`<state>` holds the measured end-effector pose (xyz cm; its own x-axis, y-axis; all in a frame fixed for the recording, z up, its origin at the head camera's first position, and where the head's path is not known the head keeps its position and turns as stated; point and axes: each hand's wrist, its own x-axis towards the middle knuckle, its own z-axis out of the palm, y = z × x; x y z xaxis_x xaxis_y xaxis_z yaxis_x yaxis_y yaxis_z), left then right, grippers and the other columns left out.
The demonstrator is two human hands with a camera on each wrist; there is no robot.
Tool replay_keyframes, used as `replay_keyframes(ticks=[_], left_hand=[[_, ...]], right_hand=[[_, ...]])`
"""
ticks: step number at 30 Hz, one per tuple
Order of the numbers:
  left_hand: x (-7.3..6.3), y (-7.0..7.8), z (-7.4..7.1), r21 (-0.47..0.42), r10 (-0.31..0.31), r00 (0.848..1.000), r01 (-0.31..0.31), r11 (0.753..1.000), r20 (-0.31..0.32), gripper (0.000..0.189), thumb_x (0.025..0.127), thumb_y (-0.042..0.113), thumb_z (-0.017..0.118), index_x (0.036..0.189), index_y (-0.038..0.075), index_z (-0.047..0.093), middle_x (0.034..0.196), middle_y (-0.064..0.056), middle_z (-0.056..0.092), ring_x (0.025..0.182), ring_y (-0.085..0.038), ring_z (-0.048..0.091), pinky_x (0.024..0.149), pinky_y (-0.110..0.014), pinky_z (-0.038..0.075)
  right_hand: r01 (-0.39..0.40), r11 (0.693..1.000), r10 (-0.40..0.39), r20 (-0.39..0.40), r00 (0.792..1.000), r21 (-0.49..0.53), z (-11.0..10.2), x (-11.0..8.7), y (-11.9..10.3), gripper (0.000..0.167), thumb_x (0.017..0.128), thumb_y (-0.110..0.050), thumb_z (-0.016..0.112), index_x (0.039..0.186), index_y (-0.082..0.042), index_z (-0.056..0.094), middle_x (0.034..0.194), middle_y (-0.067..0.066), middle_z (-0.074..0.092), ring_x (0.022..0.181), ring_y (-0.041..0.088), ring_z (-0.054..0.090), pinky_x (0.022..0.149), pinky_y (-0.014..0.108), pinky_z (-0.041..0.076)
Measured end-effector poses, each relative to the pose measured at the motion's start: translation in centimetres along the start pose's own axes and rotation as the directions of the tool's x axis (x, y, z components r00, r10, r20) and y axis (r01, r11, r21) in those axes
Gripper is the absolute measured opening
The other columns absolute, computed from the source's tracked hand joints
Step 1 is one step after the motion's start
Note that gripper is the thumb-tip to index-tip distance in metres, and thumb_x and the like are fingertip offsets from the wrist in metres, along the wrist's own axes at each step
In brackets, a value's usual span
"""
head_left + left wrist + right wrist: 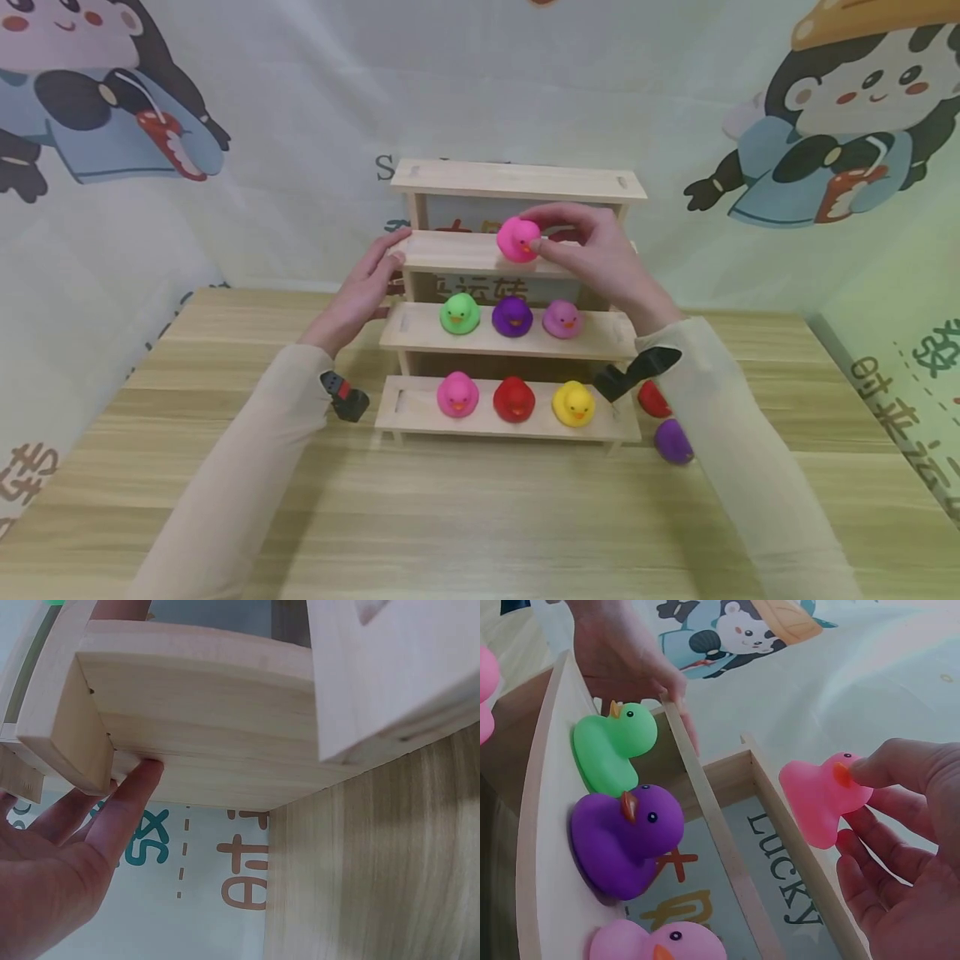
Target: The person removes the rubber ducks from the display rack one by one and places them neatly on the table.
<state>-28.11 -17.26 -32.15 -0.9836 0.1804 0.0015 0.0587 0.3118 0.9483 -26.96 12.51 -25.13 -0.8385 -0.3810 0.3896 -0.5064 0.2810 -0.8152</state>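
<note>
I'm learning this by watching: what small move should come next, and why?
Probably set the held pink duck on the second-highest shelf and release: the right hand pinches it by that shelf, the left hand touches its end, and the two lower shelves each carry three ducks.

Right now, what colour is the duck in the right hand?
Pink duck, orange beak; best in the right wrist view.
</note>
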Motion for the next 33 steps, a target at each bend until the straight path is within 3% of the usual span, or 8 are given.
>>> replay_keyframes(ticks=[5,33], left_hand=[[0.0,0.0,0.0,0.0,-0.007,1.0,0.007,1.0,-0.001,0.049,0.105,0.04,0.029,0.153,0.037,0.02,0.152,-0.015,0.028,0.128,-0.042,0.04,0.098,-0.061,0.038],[0.0,0.1,-0.4,-0.007,0.002,1.0,-0.002,1.0,0.025,0.051,0.104,0.043,0.033,0.153,0.037,0.021,0.151,-0.014,0.028,0.128,-0.041,0.041,0.098,-0.061,0.038]], right_hand=[[0.024,1.0,-0.024,-0.002,1.0,-0.006,-0.8,-0.5,0.1,0.033,0.09,-0.008,0.066,0.121,0.0,0.065,0.117,0.011,0.065,0.104,0.023,0.057,0.091,0.032,0.046],[-0.068,0.995,0.063,-0.078,0.995,-0.074,-5.8,-3.2,0.8,0.032,0.092,-0.01,0.064,0.123,-0.001,0.064,0.114,0.005,0.064,0.1,0.022,0.057,0.085,0.024,0.047]])
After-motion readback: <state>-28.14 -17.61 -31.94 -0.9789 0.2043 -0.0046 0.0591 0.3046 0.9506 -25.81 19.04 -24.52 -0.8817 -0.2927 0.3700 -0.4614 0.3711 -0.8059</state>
